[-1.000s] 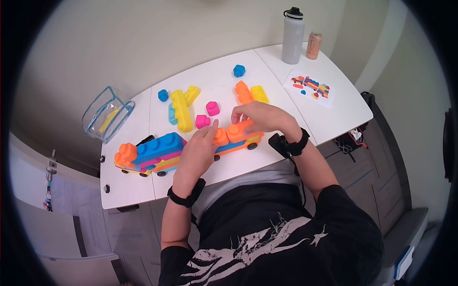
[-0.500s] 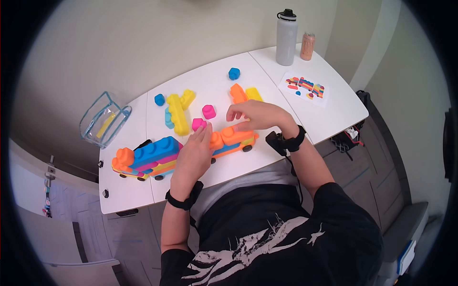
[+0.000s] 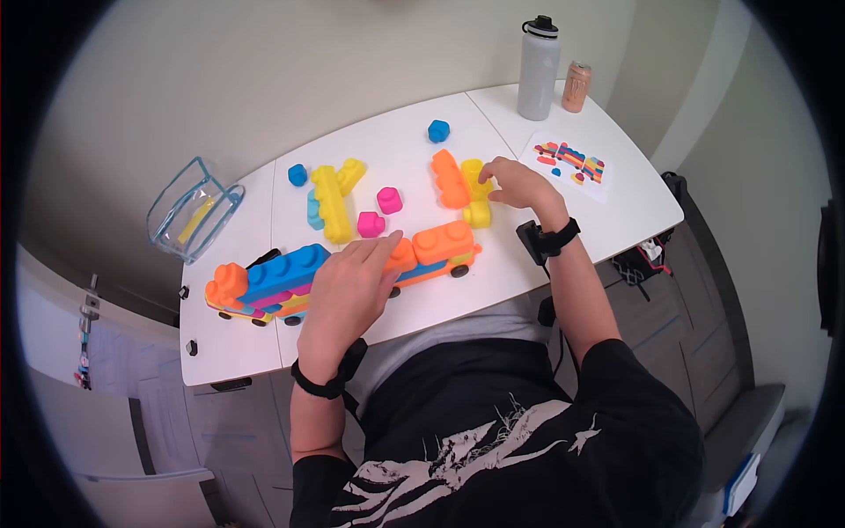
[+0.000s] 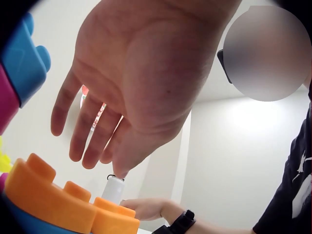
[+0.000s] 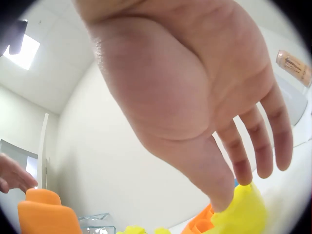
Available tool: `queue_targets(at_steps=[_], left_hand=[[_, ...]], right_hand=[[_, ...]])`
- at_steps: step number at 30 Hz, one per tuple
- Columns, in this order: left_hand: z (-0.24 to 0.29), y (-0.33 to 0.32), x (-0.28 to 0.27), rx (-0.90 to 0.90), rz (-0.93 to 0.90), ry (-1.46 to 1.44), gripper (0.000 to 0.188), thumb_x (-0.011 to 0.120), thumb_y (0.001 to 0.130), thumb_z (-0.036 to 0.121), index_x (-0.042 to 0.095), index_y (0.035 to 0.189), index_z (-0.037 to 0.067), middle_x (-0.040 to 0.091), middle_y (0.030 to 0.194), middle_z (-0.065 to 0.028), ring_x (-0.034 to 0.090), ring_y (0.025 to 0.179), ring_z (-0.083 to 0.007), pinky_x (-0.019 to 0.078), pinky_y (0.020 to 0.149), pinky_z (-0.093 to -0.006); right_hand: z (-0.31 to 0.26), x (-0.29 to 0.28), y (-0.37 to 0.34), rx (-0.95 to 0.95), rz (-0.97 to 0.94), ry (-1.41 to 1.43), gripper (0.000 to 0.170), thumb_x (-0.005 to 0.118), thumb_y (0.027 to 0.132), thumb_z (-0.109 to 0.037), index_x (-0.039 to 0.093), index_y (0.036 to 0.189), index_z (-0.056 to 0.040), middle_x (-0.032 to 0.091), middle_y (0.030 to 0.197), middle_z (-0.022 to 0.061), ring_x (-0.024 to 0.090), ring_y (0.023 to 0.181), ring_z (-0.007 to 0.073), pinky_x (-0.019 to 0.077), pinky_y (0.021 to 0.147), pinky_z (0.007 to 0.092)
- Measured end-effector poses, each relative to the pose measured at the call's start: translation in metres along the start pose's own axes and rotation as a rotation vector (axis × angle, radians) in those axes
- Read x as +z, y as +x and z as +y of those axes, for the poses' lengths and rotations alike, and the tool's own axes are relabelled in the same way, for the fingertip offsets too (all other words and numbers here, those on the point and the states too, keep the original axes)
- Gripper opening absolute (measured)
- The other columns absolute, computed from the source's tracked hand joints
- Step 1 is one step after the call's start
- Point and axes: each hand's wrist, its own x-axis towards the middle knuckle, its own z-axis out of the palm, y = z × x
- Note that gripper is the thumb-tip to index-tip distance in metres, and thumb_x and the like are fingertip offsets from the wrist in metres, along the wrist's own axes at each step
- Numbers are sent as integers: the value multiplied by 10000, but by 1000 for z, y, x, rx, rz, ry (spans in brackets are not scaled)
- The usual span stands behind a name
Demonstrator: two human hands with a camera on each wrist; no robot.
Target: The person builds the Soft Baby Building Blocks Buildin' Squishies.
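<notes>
Over the middle of a long block vehicle, my left hand (image 3: 345, 295) has its fingers extended beside a small orange block (image 3: 402, 255); in the left wrist view the palm (image 4: 141, 73) hangs over orange blocks (image 4: 53, 204). A larger orange block (image 3: 443, 242) tops the vehicle's right end, and blue blocks (image 3: 286, 271) are stacked on its left part. My right hand (image 3: 525, 189) is at the yellow block pieces (image 3: 476, 214), fingers slightly bent. In the right wrist view the thumb and a fingertip meet the yellow block (image 5: 246, 212); no firm grip shows.
An orange block (image 3: 450, 180) lies beside the yellow pieces. Yellow blocks (image 3: 333, 207), pink blocks (image 3: 389, 200) and blue blocks (image 3: 438, 131) lie farther back. A clear case (image 3: 195, 211) is left; a bottle (image 3: 539, 75), a can (image 3: 576, 88) and a picture sheet (image 3: 572, 165) are right.
My right hand has left the vehicle's right end and moved back and right to the yellow pieces. My left hand has shifted slightly left, staying over the vehicle.
</notes>
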Motion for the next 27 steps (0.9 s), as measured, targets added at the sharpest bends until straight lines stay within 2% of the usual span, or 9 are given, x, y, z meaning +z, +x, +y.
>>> queue_targets(at_steps=[6,12,16,18,19,21,22,24,27], left_hand=[[-7,-2,-2,3,-23,9,549,815,864,98,642,1383,52,735,1206,-163,693,1096,-357,554,893,-444],[-8,-5,-10,8,16,33,558,824,854,100,645,1381,68,736,1208,-159,691,1092,-356,549,887,-441],[-11,-7,-16,-30,28,15,564,819,856,93,636,1389,76,729,1224,-164,691,1096,-358,548,905,-457],[-11,-6,-19,-41,39,5,576,820,854,93,628,1397,78,722,1239,-166,692,1093,-357,548,914,-461],[-8,-4,-23,-69,65,-15,600,828,842,90,614,1402,76,715,1256,-157,686,1110,-359,548,929,-458],[-5,1,-21,-99,91,-33,624,836,829,87,601,1407,73,708,1272,-149,679,1128,-362,548,944,-455],[-5,3,-16,-43,211,-43,635,848,808,73,594,1390,68,704,1279,-138,669,1149,-366,546,962,-453],[-2,8,-11,12,332,-51,645,859,787,59,588,1373,62,699,1286,-128,659,1170,-371,545,979,-450],[1,13,-5,132,433,-11,633,876,755,33,591,1320,56,706,1269,-120,642,1208,-376,536,1006,-460]], right_hand=[[-16,4,-2,210,-33,-123,371,835,843,-131,744,1191,-221,637,1261,97,655,1198,299,564,968,433],[-22,9,3,252,58,-108,273,793,884,-148,740,1146,-203,667,1210,78,668,1175,296,567,947,434],[-33,-14,-8,161,205,-19,210,760,924,-163,724,1130,-141,694,1166,88,697,1072,277,570,902,411],[-40,-25,-16,-60,290,240,211,723,978,-179,687,1160,-79,706,1099,71,704,962,222,563,852,368],[-47,-31,-21,-63,286,240,211,723,978,-179,687,1160,-79,706,1099,71,704,962,222,563,852,368],[-67,-42,-34,-289,138,584,209,652,1052,-205,645,1195,-52,691,1058,40,685,925,146,543,821,314],[-77,-46,-40,-290,138,586,209,652,1052,-205,645,1195,-52,691,1058,40,685,925,146,543,821,314],[-95,-52,-50,-338,-183,941,280,600,1100,-276,628,1246,-38,683,1072,40,689,953,117,546,841,284],[-109,-47,-52,-450,-324,1005,306,541,1134,-302,615,1280,-43,677,1057,18,678,953,80,538,834,255]])
